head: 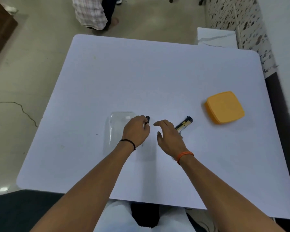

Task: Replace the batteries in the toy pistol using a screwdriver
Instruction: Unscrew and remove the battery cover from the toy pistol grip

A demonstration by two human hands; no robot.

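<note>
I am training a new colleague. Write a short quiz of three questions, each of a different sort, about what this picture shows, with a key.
1. True or false: the right hand grips the toy pistol.
2. Multiple choice: what does the left hand hold? A) an orange lid B) a small black part C) nothing
3. Fill in the missing word: the orange box stands on the white table, to the ____ of the pistol.

Key
1. False: the hand is open above the table, and the pistol lies just behind it.
2. B: the fingers curl round a small black part, beside the clear container.
3. right
</note>
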